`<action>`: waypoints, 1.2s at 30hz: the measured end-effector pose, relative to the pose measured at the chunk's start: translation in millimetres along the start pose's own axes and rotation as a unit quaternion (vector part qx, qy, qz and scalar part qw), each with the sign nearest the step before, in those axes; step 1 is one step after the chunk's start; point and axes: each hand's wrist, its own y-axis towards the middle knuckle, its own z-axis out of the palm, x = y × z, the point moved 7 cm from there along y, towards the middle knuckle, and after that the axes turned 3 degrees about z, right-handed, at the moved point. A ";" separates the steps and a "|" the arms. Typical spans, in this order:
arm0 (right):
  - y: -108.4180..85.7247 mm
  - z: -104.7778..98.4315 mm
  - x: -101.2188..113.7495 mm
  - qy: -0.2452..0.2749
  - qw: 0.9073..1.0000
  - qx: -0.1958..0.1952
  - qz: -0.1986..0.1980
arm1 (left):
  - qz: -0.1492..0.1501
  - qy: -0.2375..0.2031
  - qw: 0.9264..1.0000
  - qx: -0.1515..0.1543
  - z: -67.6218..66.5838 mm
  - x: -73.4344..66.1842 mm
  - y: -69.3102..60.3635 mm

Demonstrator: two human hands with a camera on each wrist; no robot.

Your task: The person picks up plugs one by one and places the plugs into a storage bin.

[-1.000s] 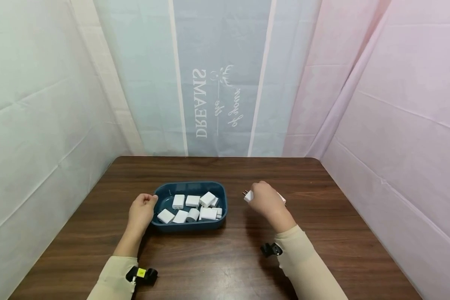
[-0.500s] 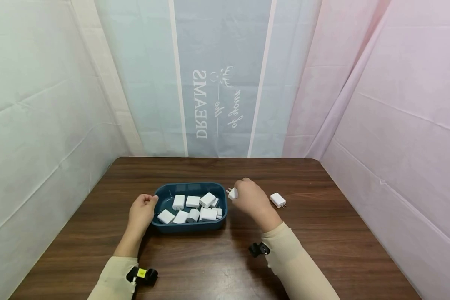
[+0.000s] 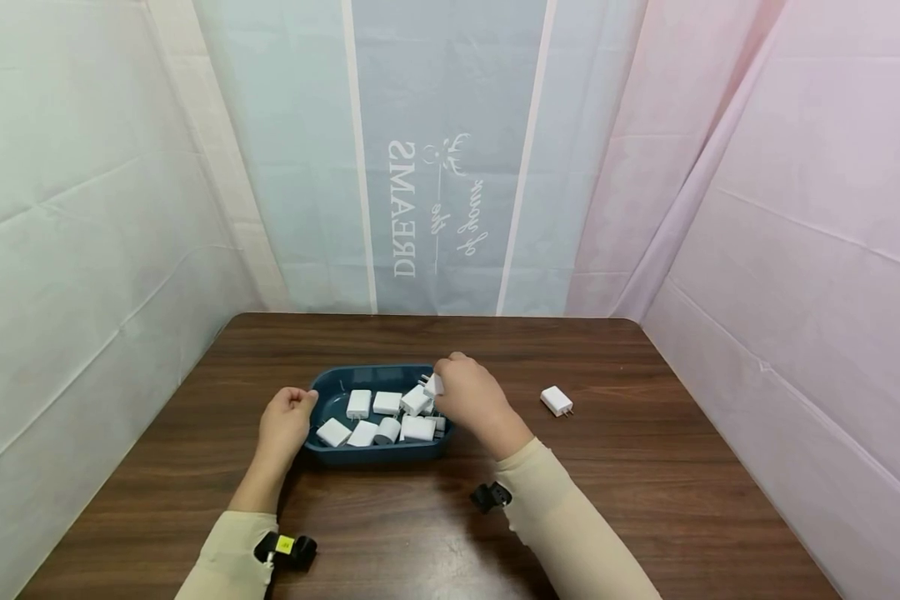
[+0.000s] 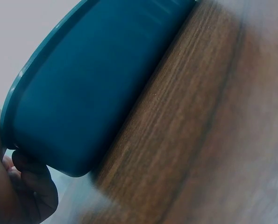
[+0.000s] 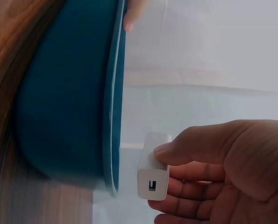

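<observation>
My right hand pinches a white USB charger plug between thumb and fingers; its USB port shows in the right wrist view. The hand hovers over the right end of a dark blue bin. Inside the bin lie several white charger plugs, one of them rounded. At the bin's left end, my left hand grips the rim, thumb on top and curled fingers below the edge in the left wrist view. Another white charger plug lies on the table to the right, prongs toward the lower right.
The bin stands on a brown wood-grain table. Pale cloth hangs close up behind the table and along both sides. Each sleeve carries a black wrist camera.
My right hand has lifted the charger plug off the right of the table and carried it left over the bin. The remaining plug there came into view. My left hand stayed on the rim.
</observation>
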 end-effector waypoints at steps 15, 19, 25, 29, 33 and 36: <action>14.3 23.4 37.3 -0.044 0.998 -0.002 -0.040 | -0.005 0.004 1.000 0.000 -0.3 -2.9 -1.5; 18.0 32.0 45.2 -0.054 0.997 0.005 -0.048 | -0.003 0.006 1.000 -0.001 -0.6 -2.0 -0.4; 24.2 43.6 58.8 -0.060 0.996 0.028 -0.066 | -0.004 0.005 1.000 -0.002 -0.2 -0.1 0.5; 28.6 48.7 68.1 -0.066 0.994 0.031 -0.084 | -0.009 0.000 1.000 0.000 0.8 1.2 1.2; 32.8 57.2 74.0 -0.086 0.991 0.030 -0.100 | -0.010 -0.003 1.000 0.003 1.4 1.7 1.8; 35.9 63.6 76.3 -0.100 0.989 0.028 -0.104 | -0.006 -0.003 1.000 0.003 1.1 1.5 2.4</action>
